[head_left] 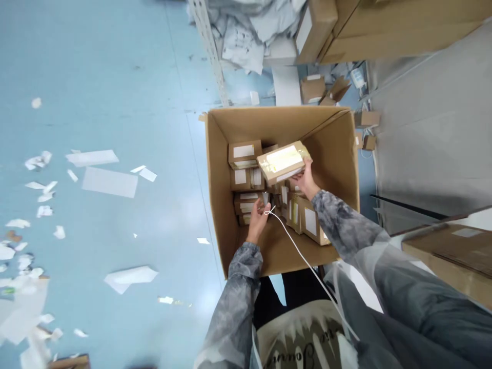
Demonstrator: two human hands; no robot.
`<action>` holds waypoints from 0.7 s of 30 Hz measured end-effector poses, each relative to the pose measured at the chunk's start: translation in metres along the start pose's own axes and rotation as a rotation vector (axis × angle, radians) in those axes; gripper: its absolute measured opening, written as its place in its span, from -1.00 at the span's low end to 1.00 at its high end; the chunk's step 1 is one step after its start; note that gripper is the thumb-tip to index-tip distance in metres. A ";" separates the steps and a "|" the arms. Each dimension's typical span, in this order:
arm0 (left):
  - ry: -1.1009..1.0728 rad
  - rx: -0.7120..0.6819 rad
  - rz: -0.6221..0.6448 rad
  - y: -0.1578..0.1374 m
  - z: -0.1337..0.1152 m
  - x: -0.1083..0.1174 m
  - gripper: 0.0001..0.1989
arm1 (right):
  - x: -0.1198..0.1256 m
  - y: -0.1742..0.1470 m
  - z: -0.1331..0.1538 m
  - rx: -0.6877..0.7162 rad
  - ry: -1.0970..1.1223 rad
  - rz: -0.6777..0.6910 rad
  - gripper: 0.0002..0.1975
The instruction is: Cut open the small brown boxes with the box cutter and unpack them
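Observation:
My right hand (305,180) grips a small taped cardboard box (283,160) by its right end. The box is tilted, with a white label and yellowish tape on its top. My left hand (258,220) is lower and to the left, its thumb and fingers curved and apart. A small pale piece (266,198) shows by those fingertips; whether they touch it is unclear. Both hands are inside a large open carton (284,114). More small labelled boxes (244,152) lie in it, stacked at the left and also near the right sleeve. The held box hides some.
A white cord (303,259) hangs across the view beside my left hand. Paper scraps (109,183) litter the blue floor (154,102) at left. A rack post (209,46) and large cartons (384,36) stand beyond, a grey panel (434,118) at right, another carton (453,251) lower right.

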State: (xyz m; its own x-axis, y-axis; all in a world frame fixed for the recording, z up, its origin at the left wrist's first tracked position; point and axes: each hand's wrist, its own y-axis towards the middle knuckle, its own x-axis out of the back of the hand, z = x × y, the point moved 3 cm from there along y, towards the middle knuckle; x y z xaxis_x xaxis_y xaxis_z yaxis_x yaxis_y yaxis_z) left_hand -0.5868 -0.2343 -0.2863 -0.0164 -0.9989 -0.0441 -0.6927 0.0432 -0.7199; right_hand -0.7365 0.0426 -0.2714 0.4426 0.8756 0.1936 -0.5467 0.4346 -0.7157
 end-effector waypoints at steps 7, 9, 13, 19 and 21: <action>0.125 -0.454 0.002 -0.078 -0.123 0.022 0.59 | 0.017 -0.169 0.013 -0.282 0.238 0.188 -0.04; 0.267 -0.568 -0.091 -0.105 -0.152 0.024 0.67 | 0.024 -0.203 0.020 -0.266 0.181 0.271 0.01; 0.260 -0.665 -0.224 -0.158 -0.189 0.027 0.34 | 0.046 -0.259 0.034 -0.039 0.074 0.365 0.02; 0.144 -0.639 -0.309 -0.236 -0.195 0.035 0.14 | 0.099 -0.320 0.033 0.484 -0.163 0.274 -0.30; 0.142 -0.643 -0.328 -0.262 -0.184 0.037 0.12 | 0.117 -0.337 0.025 0.548 -0.181 0.279 -0.37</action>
State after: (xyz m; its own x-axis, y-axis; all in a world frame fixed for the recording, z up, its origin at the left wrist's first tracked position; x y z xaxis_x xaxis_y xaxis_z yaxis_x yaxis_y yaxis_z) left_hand -0.5386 -0.2859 0.0282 0.2011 -0.9533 0.2254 -0.9635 -0.2340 -0.1300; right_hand -0.5183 0.0035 0.0092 0.1300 0.9723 0.1941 -0.9293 0.1878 -0.3180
